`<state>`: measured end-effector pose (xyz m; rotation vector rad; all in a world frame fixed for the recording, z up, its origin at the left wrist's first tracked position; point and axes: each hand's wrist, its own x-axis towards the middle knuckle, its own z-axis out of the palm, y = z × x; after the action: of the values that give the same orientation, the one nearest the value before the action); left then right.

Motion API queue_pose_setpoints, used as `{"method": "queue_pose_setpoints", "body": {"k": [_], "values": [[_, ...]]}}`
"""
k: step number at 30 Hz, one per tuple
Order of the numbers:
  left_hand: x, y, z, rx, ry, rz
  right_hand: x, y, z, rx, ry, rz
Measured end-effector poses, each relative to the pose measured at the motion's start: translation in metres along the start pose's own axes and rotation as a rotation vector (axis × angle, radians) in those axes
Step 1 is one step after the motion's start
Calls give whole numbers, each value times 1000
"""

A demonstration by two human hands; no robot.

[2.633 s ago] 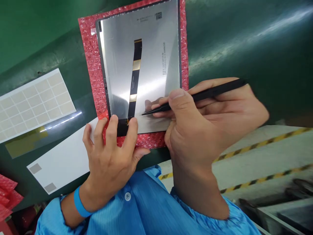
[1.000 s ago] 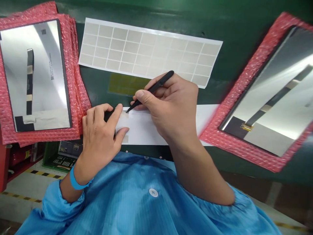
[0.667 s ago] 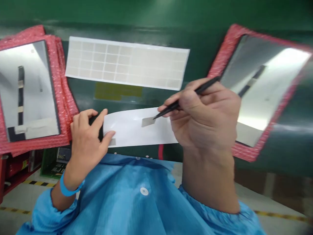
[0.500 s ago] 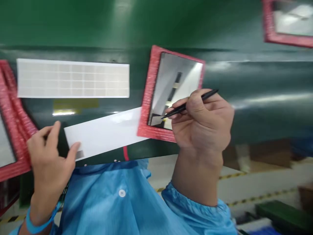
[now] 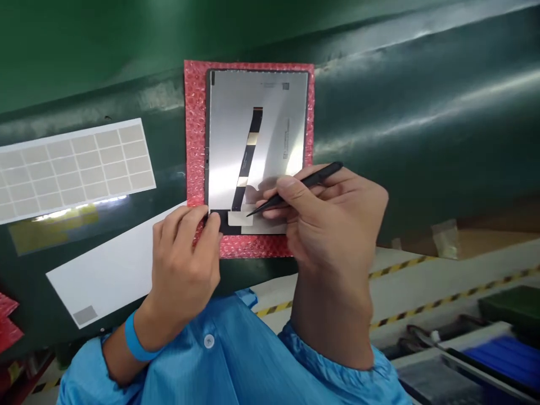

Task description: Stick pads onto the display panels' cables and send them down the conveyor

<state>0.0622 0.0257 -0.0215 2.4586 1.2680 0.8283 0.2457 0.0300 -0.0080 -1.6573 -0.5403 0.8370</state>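
Note:
My right hand (image 5: 333,219) pinches black pointed tweezers (image 5: 312,180). Their tip meets a small pale sticker (image 5: 239,219) over the lower end of a black and gold flex cable (image 5: 248,154). This cable runs up the silvery back of a flat display panel (image 5: 228,124), which lies on red bubble wrap (image 5: 194,124). At the panel's lower left corner rests my left hand (image 5: 185,247), fingers loosely bent and slightly apart, their tips on the corner and the wrap. Whether the sticker is stuck down all over, I cannot tell.
Left of the panel lies a sheet of pale rectangular stickers (image 5: 76,163). Below it is a white strip (image 5: 113,253) with one grey rectangle, partly under my left hand. Yellow tape (image 5: 54,228) marks the green table (image 5: 400,152). Red wrap (image 5: 8,320) shows at far left.
My left hand has moved right, from the white strip's end to the panel's corner. The panel now appears straighter, and the tweezers' tip is at the sticker. The camera view has turned.

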Motion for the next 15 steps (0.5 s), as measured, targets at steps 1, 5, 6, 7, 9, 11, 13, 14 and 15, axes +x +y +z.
{"method": "queue_pose_setpoints", "body": {"k": [1, 5, 6, 7, 9, 11, 13, 14, 15], "values": [[3, -1, -3, 1, -12, 2, 2, -3, 2, -11, 11, 17], [19, -1, -12, -13, -59, -31, 13, -15, 9, -69, 31, 49], [22, 0, -12, -21, -63, -41, 15, -17, 10, -80, 26, 54], [24, 0, -12, -30, -65, -49, 15, -18, 10, -89, 22, 58], [25, 0, -12, -43, -69, -56, 15, -20, 12, -102, 25, 61], [26, 0, -13, -50, -81, -61, 13, -21, 13, -121, 41, 60], [27, -1, -15, -53, -94, -65, 11, -22, 14, -149, 54, 63], [27, -1, -16, -52, -99, -66, 11, -22, 14, -163, 57, 64], [28, -1, -17, -50, -104, -67, 11, -23, 15, -175, 58, 64]]}}
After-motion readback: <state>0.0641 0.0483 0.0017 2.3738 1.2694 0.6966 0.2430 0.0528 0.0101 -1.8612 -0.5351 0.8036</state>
